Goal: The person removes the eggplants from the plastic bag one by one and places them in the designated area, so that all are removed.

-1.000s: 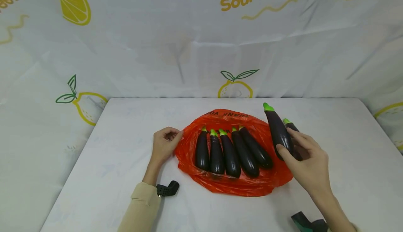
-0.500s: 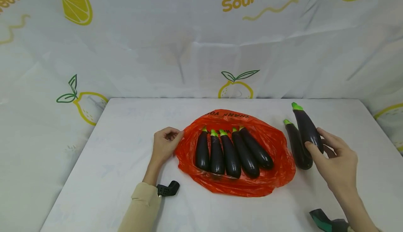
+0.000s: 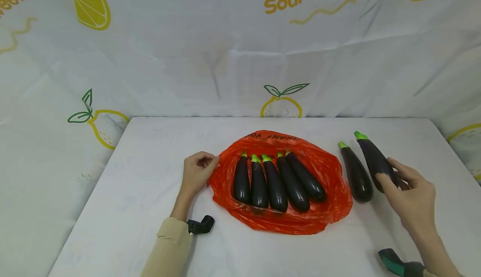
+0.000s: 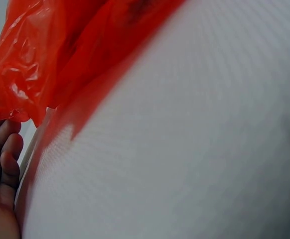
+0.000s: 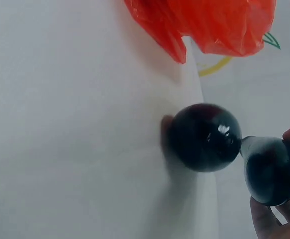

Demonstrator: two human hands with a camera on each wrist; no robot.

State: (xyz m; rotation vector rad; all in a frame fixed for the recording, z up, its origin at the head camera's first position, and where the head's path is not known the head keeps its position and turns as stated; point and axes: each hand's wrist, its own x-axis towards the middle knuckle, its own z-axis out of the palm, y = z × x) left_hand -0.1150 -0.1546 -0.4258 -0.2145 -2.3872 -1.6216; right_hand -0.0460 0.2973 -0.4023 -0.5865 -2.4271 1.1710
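Note:
My right hand (image 3: 415, 197) grips a dark purple eggplant (image 3: 375, 160) with a bright green stem, pinching its lower half between thumb and fingers. Just left of it, a second eggplant (image 3: 356, 172) lies on the white table. The right wrist view shows the round ends of the held eggplant (image 5: 272, 174) and the lying eggplant (image 5: 205, 137) side by side. My left hand (image 3: 197, 170) pinches the left edge of a red plastic bag (image 3: 334, 176). In the bag's opening, several eggplants (image 3: 276, 185) lie in a row, stems pointing away from me.
The white table (image 3: 124, 210) ends at a back edge against a white cloth (image 3: 169, 59) printed with lemons and lettering. Black wrist devices show at the left wrist (image 3: 201, 224) and right wrist (image 3: 400, 264).
My right hand has carried its eggplant rightward from over the bag's right side, past the lying eggplant, then slightly lower and nearer the table. The left hand and bag stay put.

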